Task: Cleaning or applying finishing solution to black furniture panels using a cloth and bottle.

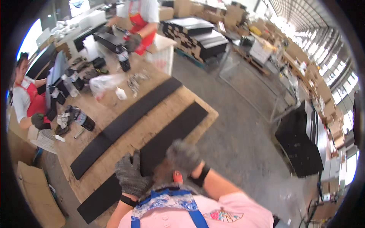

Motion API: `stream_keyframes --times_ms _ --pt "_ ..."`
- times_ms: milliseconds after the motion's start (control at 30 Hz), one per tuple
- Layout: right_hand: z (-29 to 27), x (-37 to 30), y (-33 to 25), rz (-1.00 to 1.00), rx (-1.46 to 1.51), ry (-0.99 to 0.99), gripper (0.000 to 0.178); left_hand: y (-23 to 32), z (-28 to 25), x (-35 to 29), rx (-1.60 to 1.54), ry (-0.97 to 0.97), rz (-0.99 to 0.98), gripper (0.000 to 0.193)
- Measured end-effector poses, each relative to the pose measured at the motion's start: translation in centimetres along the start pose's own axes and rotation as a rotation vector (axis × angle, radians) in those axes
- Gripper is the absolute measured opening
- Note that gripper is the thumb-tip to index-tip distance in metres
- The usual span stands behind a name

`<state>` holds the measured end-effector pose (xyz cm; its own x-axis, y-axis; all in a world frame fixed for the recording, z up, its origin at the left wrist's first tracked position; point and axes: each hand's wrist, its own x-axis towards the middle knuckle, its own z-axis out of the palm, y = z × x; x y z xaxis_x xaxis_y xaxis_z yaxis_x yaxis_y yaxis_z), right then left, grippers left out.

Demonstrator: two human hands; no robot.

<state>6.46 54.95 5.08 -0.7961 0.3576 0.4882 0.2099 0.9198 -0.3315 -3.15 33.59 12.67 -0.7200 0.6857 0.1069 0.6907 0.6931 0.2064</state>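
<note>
A long black board (171, 127) lies diagonally across the near side of the wooden worktable (144, 121). My left hand (131, 175), in a grey knit glove, rests on this board with its fingers spread. My right hand (184, 155), also gloved, is over the board's near edge, bent at the wrist. Motion smears its fingers, so what they hold, if anything, does not show. Beyond, a second long black board (127, 123) lies roughly parallel, with a strip of bare wood between the two. Below my right hand a small red thing (177, 176) shows partly.
Two people in red aprons (142, 28) work at the table's far and left sides. Dark bottles (84, 121), a plastic bag (104, 85) and a white squeeze bottle (121, 93) stand or lie on the table. Stacked black panels (300, 140) are at right; a metal frame (247, 91) stands on the floor.
</note>
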Motion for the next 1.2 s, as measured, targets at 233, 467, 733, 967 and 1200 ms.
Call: stream_keyframes --times_ms 233,467,733,967,1200 --pt "-1.5 0.5 0.3 0.262 0.032 -0.092 0.02 -7.8 -0.3 -4.2 -0.246 0.177 0.12 0.069" --pt "-1.5 3.4 5.9 0.273 -0.105 0.026 0.023 -24.6 -1.1 -19.1 0.098 0.209 -0.573 0.043" --pt "-1.1 4.0 6.9 0.381 -0.066 -0.159 0.03 -29.1 1.7 -23.6 -0.934 0.624 -0.767 0.04" --pt "-1.7 2.0 5.5 0.598 0.107 -0.154 0.024 -30.7 1.7 -24.9 -1.264 0.448 -0.778 0.037" --pt "-1.7 4.6 5.0 -0.23 -0.428 -0.032 0.004 -33.8 1.0 -25.9 -1.397 0.276 -0.627 0.04"
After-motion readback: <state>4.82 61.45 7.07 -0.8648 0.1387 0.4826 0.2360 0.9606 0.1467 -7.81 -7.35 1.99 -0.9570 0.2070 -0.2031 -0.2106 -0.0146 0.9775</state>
